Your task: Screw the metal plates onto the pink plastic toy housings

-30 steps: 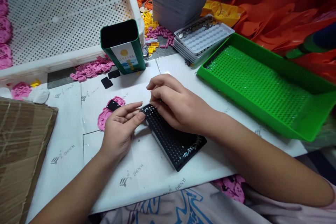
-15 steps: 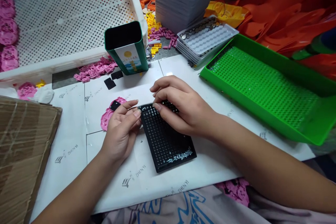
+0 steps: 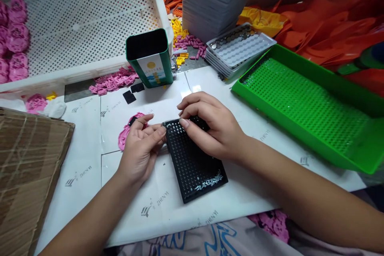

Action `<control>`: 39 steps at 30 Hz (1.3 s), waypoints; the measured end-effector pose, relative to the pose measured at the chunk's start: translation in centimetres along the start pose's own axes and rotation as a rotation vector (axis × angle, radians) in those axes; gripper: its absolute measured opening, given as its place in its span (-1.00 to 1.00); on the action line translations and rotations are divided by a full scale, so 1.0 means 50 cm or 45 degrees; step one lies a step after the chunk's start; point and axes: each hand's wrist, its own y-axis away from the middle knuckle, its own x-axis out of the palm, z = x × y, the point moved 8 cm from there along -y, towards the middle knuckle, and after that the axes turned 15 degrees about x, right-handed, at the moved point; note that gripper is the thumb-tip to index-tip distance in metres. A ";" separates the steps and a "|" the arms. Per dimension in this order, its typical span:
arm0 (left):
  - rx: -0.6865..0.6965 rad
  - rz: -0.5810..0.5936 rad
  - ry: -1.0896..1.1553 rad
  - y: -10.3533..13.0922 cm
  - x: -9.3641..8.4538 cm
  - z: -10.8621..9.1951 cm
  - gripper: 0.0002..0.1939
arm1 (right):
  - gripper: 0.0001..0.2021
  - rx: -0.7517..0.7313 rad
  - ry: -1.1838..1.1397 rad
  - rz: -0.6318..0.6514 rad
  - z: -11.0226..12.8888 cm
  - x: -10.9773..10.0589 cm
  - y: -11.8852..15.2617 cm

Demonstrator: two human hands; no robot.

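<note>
A black perforated tray (image 3: 192,164) lies on the white-papered table, with small shiny screws in rows of holes and a loose heap of them (image 3: 210,182) at its near end. My left hand (image 3: 142,146) pinches its far left corner between thumb and fingers. Over the tray's far end, my right hand (image 3: 213,124) is curled with thumb and fingers close together; anything between the tips is too small to make out. Partly hidden behind my left hand lies a pink moulded piece (image 3: 123,138) with a small black plate (image 3: 132,121) on it.
A green tin (image 3: 150,68) stands beyond my hands, near two black plates (image 3: 129,97) and pink parts (image 3: 114,81). To the right is a green perforated tray (image 3: 306,100), behind it stacked clear trays (image 3: 240,48). A cardboard box (image 3: 30,168) and white crate (image 3: 90,20) occupy the left.
The whole view has shifted slightly, so everything appears a little further right and lower. Both hands keep nearly the same pose at the black tray.
</note>
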 end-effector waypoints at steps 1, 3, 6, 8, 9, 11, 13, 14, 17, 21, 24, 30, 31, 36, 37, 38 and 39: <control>0.003 -0.003 0.006 0.001 0.000 -0.001 -0.33 | -0.93 -0.011 0.011 -0.001 0.001 0.000 0.000; -0.003 -0.007 0.016 0.002 -0.001 -0.001 -0.34 | -0.93 -0.064 0.066 -0.002 0.006 0.003 0.002; -0.030 -0.005 0.024 0.006 -0.001 0.002 -0.35 | -0.92 -0.184 0.223 0.023 0.014 0.015 0.009; -0.042 -0.001 0.025 0.007 0.000 0.003 -0.35 | -0.92 -0.245 0.323 0.049 0.017 0.026 0.013; -0.043 0.001 0.029 0.008 0.000 0.004 -0.36 | -0.91 -0.262 0.362 0.059 0.017 0.030 0.014; -0.040 0.008 0.036 0.009 0.002 0.004 -0.37 | -0.89 -0.282 0.418 0.080 0.016 0.036 0.016; -0.033 0.018 0.051 0.009 0.005 0.004 -0.39 | -0.89 -0.298 0.452 0.105 0.016 0.041 0.016; -0.029 0.026 0.060 0.009 0.007 0.005 -0.39 | -0.88 -0.306 0.460 0.119 0.017 0.042 0.016; -0.024 0.060 0.090 0.010 0.015 0.005 -0.41 | -0.89 -0.313 0.457 0.151 0.017 0.044 0.016; -0.015 0.094 0.102 0.013 0.022 0.006 -0.41 | -0.88 -0.270 0.472 0.184 0.012 0.045 0.014; -0.008 0.106 0.103 0.015 0.024 0.007 -0.42 | -0.87 -0.276 0.532 0.222 0.014 0.049 0.015; 0.000 0.116 0.087 0.016 0.025 0.007 -0.42 | -0.80 -0.117 0.521 0.346 0.006 0.053 0.014; 0.002 0.118 0.081 0.016 0.025 0.007 -0.42 | -0.79 -0.085 0.505 0.369 0.003 0.054 0.014; -0.003 0.112 0.045 0.015 0.024 0.005 -0.44 | -0.80 -0.092 0.437 0.338 -0.002 0.047 0.013; -0.005 0.110 0.040 0.015 0.023 0.006 -0.44 | -0.82 -0.111 0.421 0.312 0.000 0.042 0.012; -0.004 0.108 0.034 0.015 0.023 0.006 -0.45 | -0.84 -0.127 0.407 0.294 0.003 0.037 0.011; -0.004 0.109 0.029 0.015 0.022 0.006 -0.45 | -0.86 -0.144 0.394 0.286 0.007 0.032 0.009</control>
